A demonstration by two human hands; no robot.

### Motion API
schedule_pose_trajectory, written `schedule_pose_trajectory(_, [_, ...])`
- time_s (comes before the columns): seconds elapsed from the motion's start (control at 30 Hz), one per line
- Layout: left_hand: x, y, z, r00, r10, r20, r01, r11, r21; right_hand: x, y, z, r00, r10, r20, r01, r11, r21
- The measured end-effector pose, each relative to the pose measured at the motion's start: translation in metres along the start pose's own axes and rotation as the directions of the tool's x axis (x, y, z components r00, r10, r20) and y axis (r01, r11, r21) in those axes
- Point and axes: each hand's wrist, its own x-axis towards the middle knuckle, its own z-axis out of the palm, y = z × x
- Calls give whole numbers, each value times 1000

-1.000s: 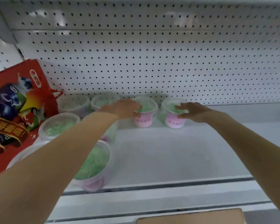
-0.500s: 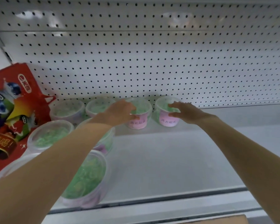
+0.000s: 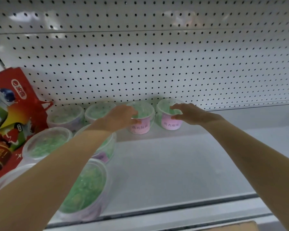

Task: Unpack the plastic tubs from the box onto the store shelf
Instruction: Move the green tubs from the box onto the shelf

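Note:
Several clear plastic tubs with green contents and pink labels stand on the white shelf (image 3: 182,164). At the back, my left hand (image 3: 118,116) grips one tub (image 3: 143,119) by its left side and rim. My right hand (image 3: 188,114) grips the neighbouring tub (image 3: 167,117), fingers over its lid and thumb on its front. Both tubs stand upright on the shelf, close to the pegboard. More tubs (image 3: 65,115) sit to the left, and one tub (image 3: 85,189) is near the front edge under my left forearm.
A red printed carton (image 3: 8,117) leans at the far left beside the tubs. White pegboard (image 3: 157,67) forms the back wall. The shelf's right half is bare. A strip of cardboard box (image 3: 230,226) shows at the bottom edge.
Both hands have pushed their tubs a little further back toward the pegboard. The view has shifted slightly up and right.

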Motion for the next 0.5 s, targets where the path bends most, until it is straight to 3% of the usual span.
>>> schedule_pose_trajectory(0.33, [2, 1, -2, 1000, -13, 10, 13, 1000, -15, 0, -4, 0, 1000, 6, -7, -6, 999, -40])
schedule_pose_trajectory(0.5, [3, 1, 4, 1000, -19, -5, 18, 1000, -17, 0, 5, 8, 999, 8, -36, -7, 999, 44])
